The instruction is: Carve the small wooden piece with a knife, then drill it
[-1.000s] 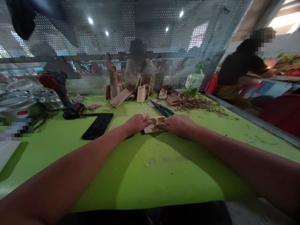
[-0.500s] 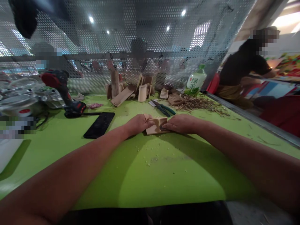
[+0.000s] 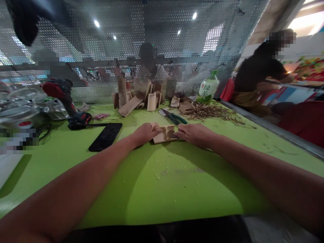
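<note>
Well in from the near edge of the lime-green worktop (image 3: 182,195), the bare left hand (image 3: 144,133) has its grip closed on a pale, flat wooden piece (image 3: 161,138); the bare right hand (image 3: 194,133) curls at its other end, hold unclear.

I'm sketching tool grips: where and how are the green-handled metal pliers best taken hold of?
Probably by the green handles, from above on the near right: the dark metal pliers lie flat, handles angled toward the bare right hand, jaws pointing away to the left.
</note>
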`<state>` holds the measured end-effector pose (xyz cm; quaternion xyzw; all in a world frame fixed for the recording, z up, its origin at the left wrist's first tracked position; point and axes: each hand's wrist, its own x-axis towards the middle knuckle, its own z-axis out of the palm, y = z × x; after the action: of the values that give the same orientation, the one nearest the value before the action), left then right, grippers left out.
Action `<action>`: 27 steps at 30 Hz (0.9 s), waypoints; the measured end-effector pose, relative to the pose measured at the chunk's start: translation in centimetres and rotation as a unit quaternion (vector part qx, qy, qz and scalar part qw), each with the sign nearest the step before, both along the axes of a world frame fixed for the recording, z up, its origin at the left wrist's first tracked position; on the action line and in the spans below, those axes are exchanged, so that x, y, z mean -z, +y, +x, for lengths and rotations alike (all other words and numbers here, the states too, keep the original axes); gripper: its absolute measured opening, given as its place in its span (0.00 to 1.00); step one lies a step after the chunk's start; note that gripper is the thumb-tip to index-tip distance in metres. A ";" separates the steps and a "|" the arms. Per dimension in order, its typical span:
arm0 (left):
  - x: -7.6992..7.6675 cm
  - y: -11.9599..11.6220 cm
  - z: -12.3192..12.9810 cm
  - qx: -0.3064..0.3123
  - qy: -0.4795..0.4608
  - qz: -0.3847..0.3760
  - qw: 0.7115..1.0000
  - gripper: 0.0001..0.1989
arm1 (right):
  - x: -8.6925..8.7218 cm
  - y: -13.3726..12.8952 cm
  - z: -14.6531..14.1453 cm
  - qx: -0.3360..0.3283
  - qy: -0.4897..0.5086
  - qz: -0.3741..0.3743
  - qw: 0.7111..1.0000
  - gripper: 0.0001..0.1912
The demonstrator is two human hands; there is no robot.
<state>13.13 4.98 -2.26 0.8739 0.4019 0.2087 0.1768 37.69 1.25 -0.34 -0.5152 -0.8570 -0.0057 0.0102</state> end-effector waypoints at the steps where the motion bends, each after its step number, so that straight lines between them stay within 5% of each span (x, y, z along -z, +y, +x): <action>1: 0.0 0.0 0.0 0.001 0.001 0.000 1.000 0.18 | -0.1 -0.1 -0.1 0.003 0.006 0.000 1.000 0.22; 16: 0.1 0.3 -0.1 0.002 0.019 0.001 1.000 0.18 | -0.4 0.2 -0.1 0.034 0.027 -0.039 0.998 0.23; 27: 0.2 0.2 -0.1 0.000 0.013 0.015 1.000 0.18 | 0.6 -0.7 -1.7 0.054 -0.017 0.022 0.998 0.30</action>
<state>13.06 5.20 -2.49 0.8789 0.4012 0.2037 0.1585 35.96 0.57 -0.97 -0.5602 -0.8276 -0.0339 0.0064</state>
